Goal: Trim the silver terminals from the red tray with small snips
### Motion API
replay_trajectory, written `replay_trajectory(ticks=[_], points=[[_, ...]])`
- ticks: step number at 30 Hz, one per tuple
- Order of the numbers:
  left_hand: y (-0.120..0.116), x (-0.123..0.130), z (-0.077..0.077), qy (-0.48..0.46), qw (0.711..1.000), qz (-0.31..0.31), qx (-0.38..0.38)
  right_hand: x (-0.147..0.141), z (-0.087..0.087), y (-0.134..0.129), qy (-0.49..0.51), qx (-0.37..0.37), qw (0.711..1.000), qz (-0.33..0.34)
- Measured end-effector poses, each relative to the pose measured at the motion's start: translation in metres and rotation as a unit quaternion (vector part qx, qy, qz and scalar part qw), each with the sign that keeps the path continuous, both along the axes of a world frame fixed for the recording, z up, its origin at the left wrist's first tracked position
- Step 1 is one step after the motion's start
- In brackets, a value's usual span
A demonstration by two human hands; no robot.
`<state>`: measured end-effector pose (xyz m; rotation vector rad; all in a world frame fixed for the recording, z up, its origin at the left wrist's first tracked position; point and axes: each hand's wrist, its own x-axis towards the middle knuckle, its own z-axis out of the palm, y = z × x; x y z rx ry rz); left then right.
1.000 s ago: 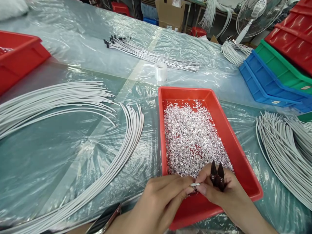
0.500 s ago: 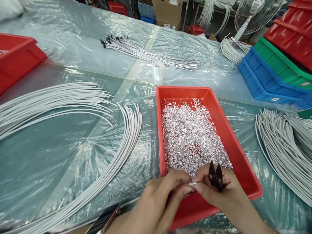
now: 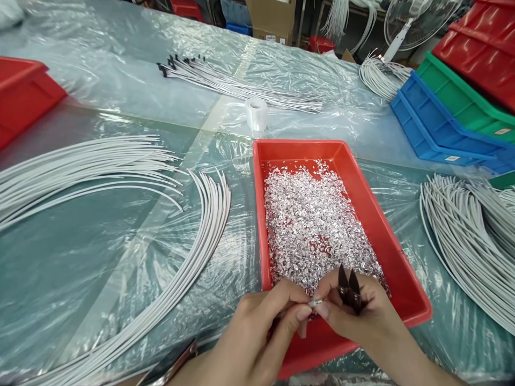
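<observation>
Over the near end of a red tray (image 3: 396, 252) both hands meet. My left hand (image 3: 257, 332) pinches the end of a white cable (image 3: 311, 304) between thumb and forefinger. My right hand (image 3: 354, 316) touches that same cable tip with its fingertips while dark cutting pliers (image 3: 348, 289) sit in its palm, jaws pointing up and away. The tray holds a heap of small silvery foil scraps (image 3: 314, 220). The rest of the cable is hidden under my left hand.
Curved white cables (image 3: 120, 177) lie left of the tray; another bundle (image 3: 470, 241) lies right. Black-tipped cables (image 3: 237, 86) and a tape roll (image 3: 256, 113) sit farther back. Blue (image 3: 434, 128), green and red bins stack at the right; a red bin (image 3: 24, 96) at far left.
The view has drifted slightly, shifting everything left. Both hands stay together at the cable tip, a little farther left over the tray; the pliers remain in my right hand.
</observation>
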<state>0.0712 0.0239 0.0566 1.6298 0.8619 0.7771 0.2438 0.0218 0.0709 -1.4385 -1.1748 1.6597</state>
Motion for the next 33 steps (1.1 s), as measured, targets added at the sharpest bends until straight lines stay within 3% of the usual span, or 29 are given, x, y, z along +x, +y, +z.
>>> replay_trajectory(ticks=[4,9,22,33], points=[[0.000,0.002,-0.003,-0.001,1.000,0.023,-0.010,0.001,0.000,-0.001,-0.010,0.031,0.999,0.014],[0.000,0.003,-0.006,0.004,0.994,0.068,0.088,0.006,-0.001,-0.004,-0.016,0.006,1.000,0.014],[-0.004,-0.003,-0.011,0.085,0.972,0.039,0.217,0.010,-0.005,0.000,0.072,-0.080,0.994,0.037],[-0.005,-0.002,-0.009,0.122,0.959,0.029,0.255,0.011,-0.003,0.001,0.074,-0.096,0.992,0.031]])
